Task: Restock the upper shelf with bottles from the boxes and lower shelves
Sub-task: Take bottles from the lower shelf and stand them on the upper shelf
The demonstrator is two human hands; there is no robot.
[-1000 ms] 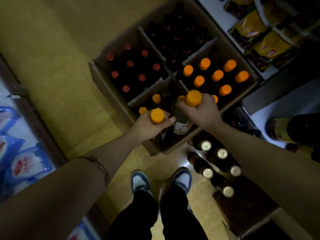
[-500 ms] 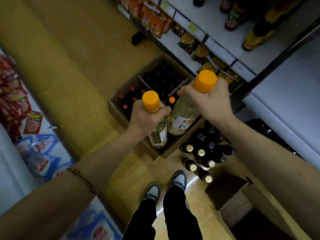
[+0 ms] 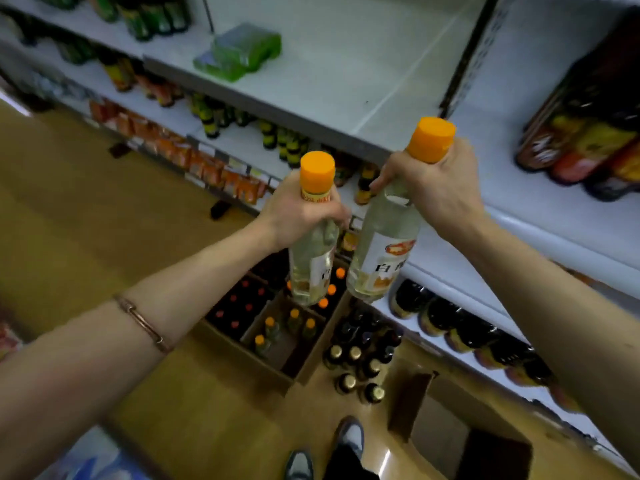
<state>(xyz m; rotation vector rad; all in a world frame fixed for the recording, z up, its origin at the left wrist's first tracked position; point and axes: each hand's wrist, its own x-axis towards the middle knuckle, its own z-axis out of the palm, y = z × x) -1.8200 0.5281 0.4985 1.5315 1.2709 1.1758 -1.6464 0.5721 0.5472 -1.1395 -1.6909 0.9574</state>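
Two clear bottles with orange caps are held up in front of the shelving, side by side and just apart. The left bottle is gripped at its neck by the left hand, whose fingers are curled round it just below the cap. The right bottle is gripped at its shoulder by the right hand, fingers and thumb wrapped round it beneath the cap; it is tilted, with the cap leaning toward 1 o'clock. Pale liquid and a white label with red and orange print are seen on each bottle. A thin bracelet is worn on the left forearm.

The upper shelf lies at 12 o'clock from the hands, a pale surface carrying a green shrink-wrapped pack at 11 o'clock. Dark bottles with yellow labels are stacked on the shelf at 2 o'clock.

Below the hands, at 6 o'clock, an open cardboard box stands on the floor, divided into compartments: red-capped bottles in the left one, orange-capped bottles in the nearer one. Just beside the box at 5 o'clock, dark gold-capped bottles are grouped on the floor. Large dark bottles are laid along the lowest shelf at 4 o'clock. Two shoes are seen at the bottom edge.
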